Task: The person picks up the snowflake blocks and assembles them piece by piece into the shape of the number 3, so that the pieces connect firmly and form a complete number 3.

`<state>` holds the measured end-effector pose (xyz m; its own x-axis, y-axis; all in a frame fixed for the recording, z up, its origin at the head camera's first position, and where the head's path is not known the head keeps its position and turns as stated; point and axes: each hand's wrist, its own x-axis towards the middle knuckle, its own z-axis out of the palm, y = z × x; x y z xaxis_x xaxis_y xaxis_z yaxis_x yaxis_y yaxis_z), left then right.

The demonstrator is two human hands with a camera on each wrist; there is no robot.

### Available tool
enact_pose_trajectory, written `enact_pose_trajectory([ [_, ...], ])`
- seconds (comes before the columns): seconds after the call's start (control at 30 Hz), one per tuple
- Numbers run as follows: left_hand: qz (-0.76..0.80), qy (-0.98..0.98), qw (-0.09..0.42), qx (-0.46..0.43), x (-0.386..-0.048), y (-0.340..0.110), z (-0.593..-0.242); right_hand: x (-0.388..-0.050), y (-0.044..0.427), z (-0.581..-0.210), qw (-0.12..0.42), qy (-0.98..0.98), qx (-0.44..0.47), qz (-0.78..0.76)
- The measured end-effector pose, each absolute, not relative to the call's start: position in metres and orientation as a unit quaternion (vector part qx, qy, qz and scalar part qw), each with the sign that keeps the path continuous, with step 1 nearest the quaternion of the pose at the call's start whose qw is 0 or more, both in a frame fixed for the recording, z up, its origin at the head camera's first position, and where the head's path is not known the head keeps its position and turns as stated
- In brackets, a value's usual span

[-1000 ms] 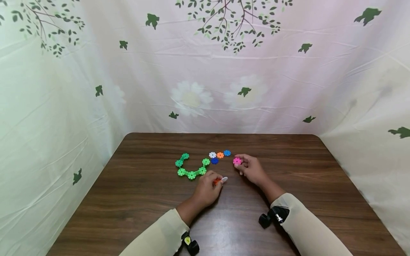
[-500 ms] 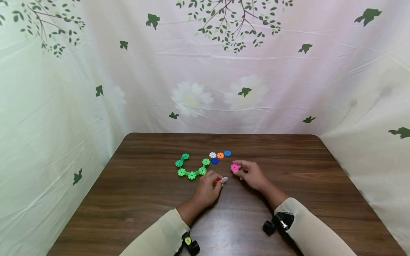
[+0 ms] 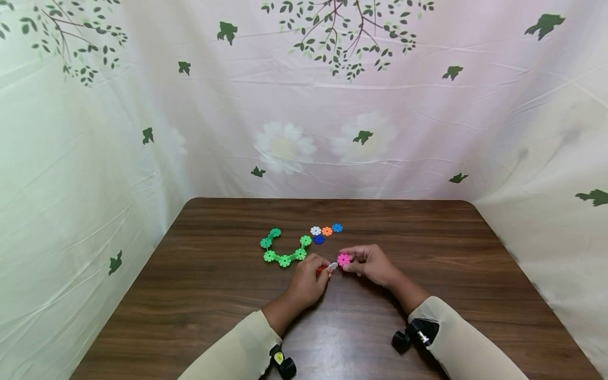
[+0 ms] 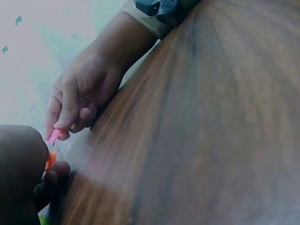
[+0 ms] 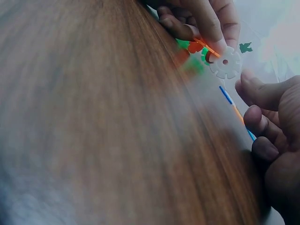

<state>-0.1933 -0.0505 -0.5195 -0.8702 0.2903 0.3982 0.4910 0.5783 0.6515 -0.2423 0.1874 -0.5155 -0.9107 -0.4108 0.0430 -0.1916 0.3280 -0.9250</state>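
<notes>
Low over the table, my left hand (image 3: 305, 281) pinches a joined set of orange snowflake discs (image 5: 194, 46) with a white snowflake disc (image 5: 226, 63) at its end. The fingers cover most of the orange pieces. Just to the right, my right hand (image 3: 373, 265) pinches a pink snowflake disc (image 3: 344, 259) between thumb and fingers. In the head view the pink disc is close beside the white one; whether they touch I cannot tell. A curved chain of green snowflake discs (image 3: 285, 261) lies beyond my left hand.
Behind the hands lie a loose white disc (image 3: 315, 230), an orange disc (image 3: 326, 231), a light blue disc (image 3: 337, 228) and a dark blue disc (image 3: 319, 239). A printed cloth (image 3: 313, 105) encloses the brown wooden table (image 3: 214, 316) at the back and sides.
My right hand has brought the pink disc toward me and slightly left, up to the white disc. The left hand has stayed in place.
</notes>
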Motion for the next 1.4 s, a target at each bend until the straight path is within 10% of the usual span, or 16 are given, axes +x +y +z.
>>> enact_pose_trajectory([
  [1.4,-0.422,-0.865,0.107,-0.250,-0.193,-0.051,-0.519,-0.239,0.179,-0.514,0.123,0.778,-0.190,-0.586],
])
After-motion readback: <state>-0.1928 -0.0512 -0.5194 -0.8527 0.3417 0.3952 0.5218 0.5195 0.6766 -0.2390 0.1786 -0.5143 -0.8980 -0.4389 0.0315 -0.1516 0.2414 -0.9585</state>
